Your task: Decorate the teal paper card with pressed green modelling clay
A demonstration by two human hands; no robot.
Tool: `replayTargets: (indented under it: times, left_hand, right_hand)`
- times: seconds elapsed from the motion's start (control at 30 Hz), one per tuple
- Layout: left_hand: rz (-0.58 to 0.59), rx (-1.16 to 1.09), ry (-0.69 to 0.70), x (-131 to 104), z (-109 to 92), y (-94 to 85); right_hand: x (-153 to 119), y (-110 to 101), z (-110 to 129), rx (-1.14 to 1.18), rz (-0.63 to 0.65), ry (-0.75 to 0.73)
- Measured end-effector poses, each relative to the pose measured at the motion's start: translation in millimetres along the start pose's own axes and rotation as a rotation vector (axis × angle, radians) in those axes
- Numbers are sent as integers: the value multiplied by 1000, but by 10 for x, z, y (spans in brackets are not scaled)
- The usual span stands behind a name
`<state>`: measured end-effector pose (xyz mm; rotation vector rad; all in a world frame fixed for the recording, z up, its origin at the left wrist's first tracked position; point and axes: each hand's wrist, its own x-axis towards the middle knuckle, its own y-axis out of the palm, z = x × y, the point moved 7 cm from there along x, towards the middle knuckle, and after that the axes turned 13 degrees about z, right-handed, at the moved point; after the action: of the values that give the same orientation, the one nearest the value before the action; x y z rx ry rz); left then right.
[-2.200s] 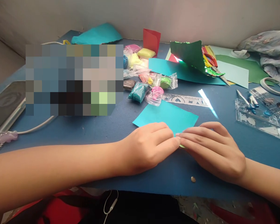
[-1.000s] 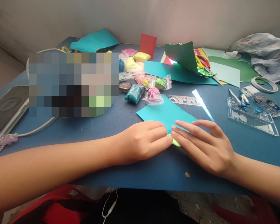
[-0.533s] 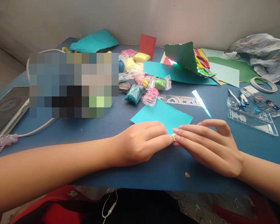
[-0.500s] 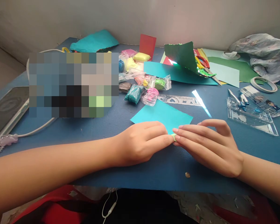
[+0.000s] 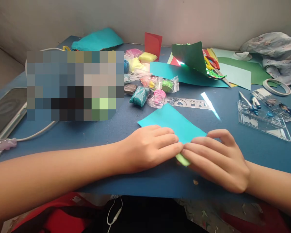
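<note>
A sheet of bright blue paper (image 5: 172, 121) lies cornerwise on the table under my fingers. My left hand (image 5: 155, 145) holds its near part, fingers curled and fingertips pressed down. From the other side my right hand (image 5: 218, 158) grips the same near area, its long fingers together and the index finger bent up. The fingertips of both hands meet there. A light green piece (image 5: 183, 160) pokes out below them; I cannot tell whether it is paper or clay. Both thumbs are mostly hidden.
Bagged coloured clay (image 5: 140, 97) lies beyond the paper, beside a clear stencil ruler (image 5: 186, 103). Scissors (image 5: 212, 63) rest among coloured sheets at the back. On the right are a tape roll (image 5: 276, 87) and a compass (image 5: 248, 102); a phone (image 5: 8, 113) lies at left.
The paper's near part has come lower and to the right between my hands. More of the light green piece shows below my fingertips. My right hand has shifted slightly down.
</note>
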<state>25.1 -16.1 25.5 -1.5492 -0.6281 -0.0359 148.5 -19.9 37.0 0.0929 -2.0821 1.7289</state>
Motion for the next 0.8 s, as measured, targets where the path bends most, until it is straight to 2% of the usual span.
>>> replayTargets:
  times: [0.13,0.27,0.37,0.47,0.6,0.8]
  left_hand:
    - [75,-77,3,-38,81,72]
    - [257,-268,-26,-52,168,145]
    - [336,-412,-69,-54,191,131]
    - [348,-497,-140,-59,187,133]
    - [320,-505,-233,-85,151,179]
    - [324,-489,-264,-97,128,192]
  right_hand:
    - [48,85,26,164,109,-69]
    - [79,240,-107,374,216,10]
    - [87,292,-162,465,251,47]
    - [92,305,-186,525,279,82]
    - [83,315,-184,535,318,125]
    - [65,293,-148,498,314,96]
